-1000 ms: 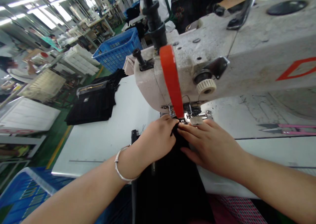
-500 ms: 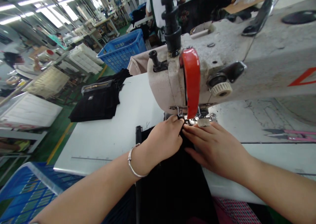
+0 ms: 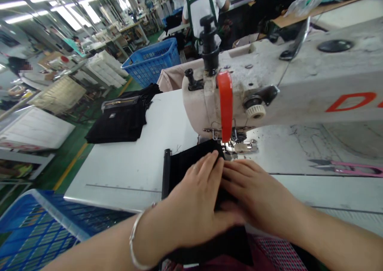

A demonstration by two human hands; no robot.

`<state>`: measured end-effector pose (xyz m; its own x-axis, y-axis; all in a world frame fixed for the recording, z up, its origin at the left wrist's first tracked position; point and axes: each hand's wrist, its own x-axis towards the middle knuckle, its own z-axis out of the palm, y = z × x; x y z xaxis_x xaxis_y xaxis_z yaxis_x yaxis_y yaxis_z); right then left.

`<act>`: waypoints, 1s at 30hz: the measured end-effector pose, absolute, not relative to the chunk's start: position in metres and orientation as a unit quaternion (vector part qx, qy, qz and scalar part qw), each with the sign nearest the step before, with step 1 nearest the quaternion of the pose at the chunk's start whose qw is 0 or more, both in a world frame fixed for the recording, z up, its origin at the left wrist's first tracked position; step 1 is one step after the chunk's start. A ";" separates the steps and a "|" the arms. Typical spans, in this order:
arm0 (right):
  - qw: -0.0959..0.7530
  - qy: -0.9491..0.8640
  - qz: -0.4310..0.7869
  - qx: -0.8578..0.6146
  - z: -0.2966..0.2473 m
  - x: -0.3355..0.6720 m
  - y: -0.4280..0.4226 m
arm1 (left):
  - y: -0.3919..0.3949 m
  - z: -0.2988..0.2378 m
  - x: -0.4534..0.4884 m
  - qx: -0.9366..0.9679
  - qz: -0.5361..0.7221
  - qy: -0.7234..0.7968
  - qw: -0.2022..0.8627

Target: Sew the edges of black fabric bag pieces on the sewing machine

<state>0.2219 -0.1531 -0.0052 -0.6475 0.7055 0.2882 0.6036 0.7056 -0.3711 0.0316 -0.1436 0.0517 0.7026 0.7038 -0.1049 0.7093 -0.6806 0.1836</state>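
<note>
A piece of black fabric (image 3: 187, 161) lies on the sewing machine bed, its far corner beside the presser foot (image 3: 243, 147). A stiff black strip (image 3: 166, 171) runs along its left side. My left hand (image 3: 194, 201), with a silver bangle at the wrist, rests flat on the fabric, fingers stretched toward the machine. Close on its right, my right hand (image 3: 257, 187) lies with fingers extended over the fabric's right edge. Its thumb is partly hidden and blurred near my left thumb. The sewing machine (image 3: 199, 107) with a red lever cover (image 3: 225, 105) stands just beyond both hands.
Pink-handled thread snips (image 3: 347, 167) lie right of the needle area. A stack of black fabric pieces (image 3: 119, 121) sits at the table's far left. One blue basket (image 3: 38, 231) is at lower left, another blue basket (image 3: 152, 59) behind. A person (image 3: 203, 12) works beyond the machine.
My left hand has gone from closed fingers at the presser foot to flat on the fabric, nearer me. The right hand has drawn back slightly. The fabric's far corner now shows beside the foot.
</note>
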 end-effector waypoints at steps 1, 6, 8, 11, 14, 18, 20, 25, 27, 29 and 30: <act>0.211 -0.902 0.133 -0.354 -0.005 0.220 -0.163 | -0.160 0.049 0.026 0.925 -0.020 0.364 0.106; 0.218 -0.910 0.096 -0.339 -0.008 0.214 -0.212 | -0.204 0.030 -0.003 0.928 -0.056 0.351 0.109; 0.232 -0.904 0.095 -0.346 -0.010 0.213 -0.224 | -0.198 0.031 -0.014 0.927 -0.056 0.346 0.136; 0.255 -0.887 0.104 -0.371 -0.016 0.212 -0.235 | -0.178 0.043 -0.031 0.923 -0.048 0.335 0.183; 0.262 -0.881 0.105 -0.381 -0.020 0.211 -0.245 | -0.173 0.059 -0.040 0.916 -0.020 0.353 0.188; 0.332 -0.859 0.152 -0.360 -0.024 0.211 -0.263 | -0.206 0.058 -0.023 0.950 -0.017 0.295 0.105; 0.362 -0.809 0.212 -0.412 -0.028 0.212 -0.273 | -0.226 0.043 -0.009 0.959 -0.009 0.275 0.064; 0.208 -0.683 0.397 -0.577 -0.037 0.217 -0.280 | -0.236 0.001 -0.004 0.948 0.081 0.303 0.052; 0.216 -0.634 0.487 -0.561 -0.039 0.214 -0.276 | -0.229 -0.005 -0.014 0.935 0.163 0.300 0.091; 0.263 -0.571 0.574 -0.524 -0.039 0.207 -0.272 | -0.223 -0.003 -0.023 0.911 0.220 0.315 0.148; 0.285 -0.537 0.608 -0.510 -0.040 0.203 -0.271 | -0.222 0.000 -0.027 0.900 0.234 0.326 0.169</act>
